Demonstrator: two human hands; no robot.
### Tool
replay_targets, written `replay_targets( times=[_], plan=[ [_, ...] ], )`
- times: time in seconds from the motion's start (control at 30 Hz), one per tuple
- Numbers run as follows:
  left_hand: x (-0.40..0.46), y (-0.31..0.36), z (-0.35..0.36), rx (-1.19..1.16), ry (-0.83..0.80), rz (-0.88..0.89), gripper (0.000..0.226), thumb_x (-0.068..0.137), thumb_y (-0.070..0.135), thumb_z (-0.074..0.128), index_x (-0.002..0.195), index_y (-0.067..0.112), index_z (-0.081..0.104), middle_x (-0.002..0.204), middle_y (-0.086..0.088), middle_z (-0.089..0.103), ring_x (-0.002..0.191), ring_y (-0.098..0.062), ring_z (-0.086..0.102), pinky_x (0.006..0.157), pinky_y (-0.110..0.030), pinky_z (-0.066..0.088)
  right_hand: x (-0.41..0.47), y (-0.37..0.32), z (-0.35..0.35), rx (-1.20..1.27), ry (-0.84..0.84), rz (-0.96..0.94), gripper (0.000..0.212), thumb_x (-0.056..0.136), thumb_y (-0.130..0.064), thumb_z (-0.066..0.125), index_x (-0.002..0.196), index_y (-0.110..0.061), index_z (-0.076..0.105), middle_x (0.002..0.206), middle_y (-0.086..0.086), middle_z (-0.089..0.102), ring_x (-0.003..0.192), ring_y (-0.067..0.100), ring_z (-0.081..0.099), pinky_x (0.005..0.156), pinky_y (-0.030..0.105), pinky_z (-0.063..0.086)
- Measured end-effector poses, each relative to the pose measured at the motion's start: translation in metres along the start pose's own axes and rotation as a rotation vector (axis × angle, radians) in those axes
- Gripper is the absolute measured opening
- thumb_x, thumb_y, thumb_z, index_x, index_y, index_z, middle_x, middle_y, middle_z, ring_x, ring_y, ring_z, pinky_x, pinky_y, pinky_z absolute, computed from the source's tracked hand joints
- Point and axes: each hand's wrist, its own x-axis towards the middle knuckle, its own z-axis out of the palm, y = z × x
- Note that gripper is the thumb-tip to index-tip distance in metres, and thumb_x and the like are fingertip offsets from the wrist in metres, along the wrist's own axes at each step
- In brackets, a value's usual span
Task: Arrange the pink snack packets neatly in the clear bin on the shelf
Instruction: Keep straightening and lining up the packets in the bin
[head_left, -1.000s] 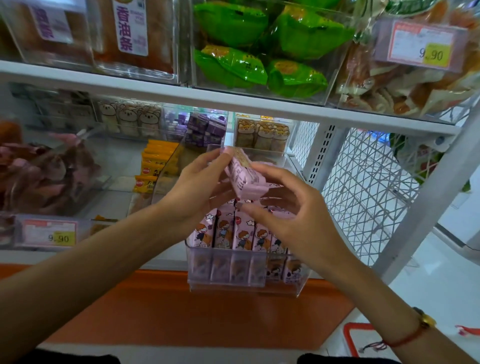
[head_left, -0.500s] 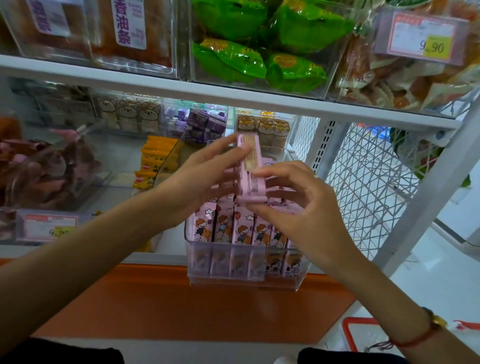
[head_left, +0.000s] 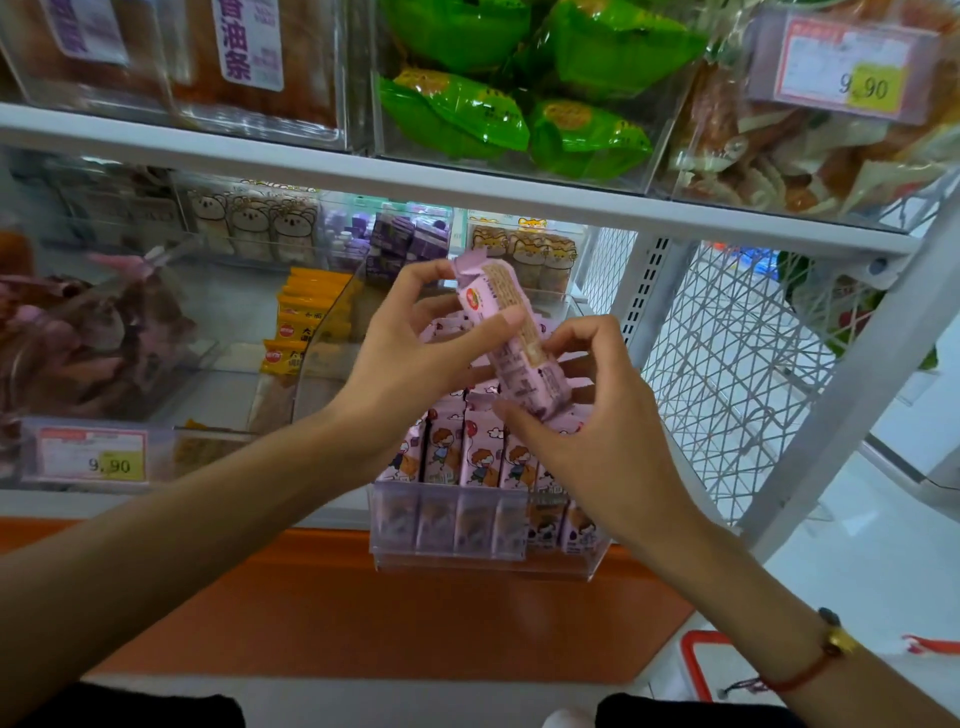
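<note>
Above the clear bin (head_left: 483, 525), at about 12 o'clock from it, we've got one pink snack packet (head_left: 511, 332) held up tilted, top end leaning toward 11. Our left hand (head_left: 415, 358) has its grip clamped on the upper part, thumb across the front. Our right hand (head_left: 597, 421) pinches the lower end at 5 o'clock. Down in the bin the other pink packets (head_left: 467, 452) stand upright in a row along the front wall. Yellow packets (head_left: 306, 322) sit off at 9 o'clock on the same shelf (head_left: 467, 192).
</note>
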Motion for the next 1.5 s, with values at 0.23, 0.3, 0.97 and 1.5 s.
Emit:
replay_targets(
  times=[0.23,0.3,0.97,1.5],
  plan=[
    [0.003,0.001,-0.007,-0.016,0.058,-0.078,0.060,0.067,0.029,0.074,0.120,0.013,0.048,0.121,-0.008,0.064,0.097,-0.014,0.070,0.077,-0.027,0.058,0.009,0.011,-0.013,0.570,-0.090,0.352,0.036,0.077,-0.038,0.056,0.106,-0.019,0.062,0.093,0.001,0.068,0.072,0.010,0.064,0.063,0.018,0.051],
    [0.006,0.002,-0.012,0.061,0.009,-0.120,0.065,0.067,0.031,0.075,0.125,0.018,0.050,0.117,-0.003,0.066,0.097,-0.012,0.070,0.074,-0.025,0.058,0.012,0.014,-0.021,0.584,-0.080,0.401,0.041,0.080,-0.045,0.049,0.105,-0.016,0.066,0.083,0.005,0.070,0.062,0.012,0.058,0.060,0.022,0.048],
    [0.108,-0.059,0.027,0.645,0.222,0.049,0.040,0.073,0.033,0.080,0.100,0.019,0.055,0.087,0.016,0.052,0.089,-0.010,0.052,0.067,-0.013,0.041,0.014,0.046,-0.030,-0.110,0.109,0.305,0.041,0.089,-0.016,0.062,0.126,-0.027,0.047,0.115,-0.014,0.049,0.107,0.001,0.045,0.097,0.030,0.041],
    [0.160,-0.046,0.050,1.177,-0.334,0.125,0.055,0.085,0.027,0.071,0.132,0.009,0.050,0.129,-0.012,0.059,0.113,-0.026,0.057,0.084,-0.021,0.039,0.000,0.073,-0.033,-0.057,-0.127,0.411,0.052,0.091,-0.011,0.054,0.125,-0.045,0.034,0.097,-0.034,0.047,0.086,-0.021,0.053,0.067,0.020,0.054]
  ],
)
